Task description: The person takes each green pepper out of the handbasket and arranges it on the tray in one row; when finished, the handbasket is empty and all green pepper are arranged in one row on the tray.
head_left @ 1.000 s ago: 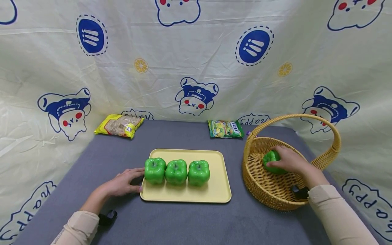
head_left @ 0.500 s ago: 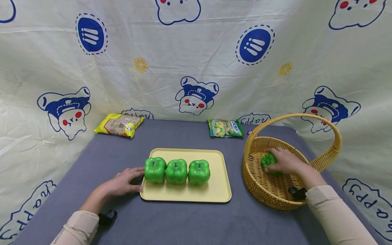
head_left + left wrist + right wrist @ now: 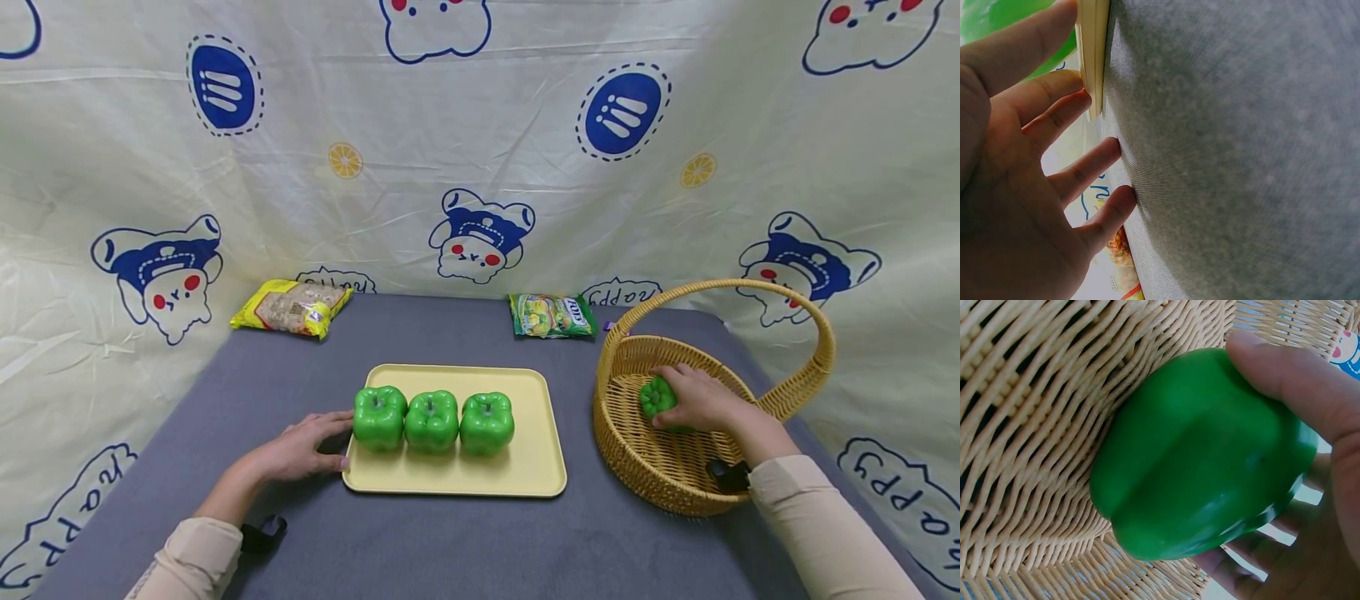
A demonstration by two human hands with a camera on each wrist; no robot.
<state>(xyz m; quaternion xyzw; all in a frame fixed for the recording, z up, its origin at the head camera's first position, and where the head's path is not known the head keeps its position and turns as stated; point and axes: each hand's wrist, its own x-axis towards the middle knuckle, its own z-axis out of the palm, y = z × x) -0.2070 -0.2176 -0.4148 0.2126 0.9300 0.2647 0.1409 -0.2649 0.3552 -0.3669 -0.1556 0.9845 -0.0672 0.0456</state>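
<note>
Inside the wicker basket (image 3: pixel 637 467), my right hand (image 3: pixel 705 400) grips a green bell pepper (image 3: pixel 656 397). The right wrist view shows this pepper (image 3: pixel 1197 462) lying on its side against the woven bottom, thumb on one side and fingers round the other. At the left edge of a pale yellow tray (image 3: pixel 525 471), my left hand (image 3: pixel 303 446) rests with fingers spread. In the left wrist view its thumb and nearest fingertips touch the tray rim (image 3: pixel 1090 56), while the other fingertips rest on the cloth. Three green bell peppers (image 3: pixel 431 422) stand in a row on the tray, stems up.
A yellow snack bag (image 3: pixel 292 308) lies at the back left of the grey tabletop (image 3: pixel 465 550). Further right is a green snack packet (image 3: pixel 553 316), behind the tray. The basket's tall handle (image 3: pixel 750 285) arches above my right hand. A printed curtain (image 3: pixel 480 108) hangs behind.
My right hand has shifted slightly left in the basket, and the pepper in its grip has tipped over to the left. My left hand, the tray and its peppers have stayed put.
</note>
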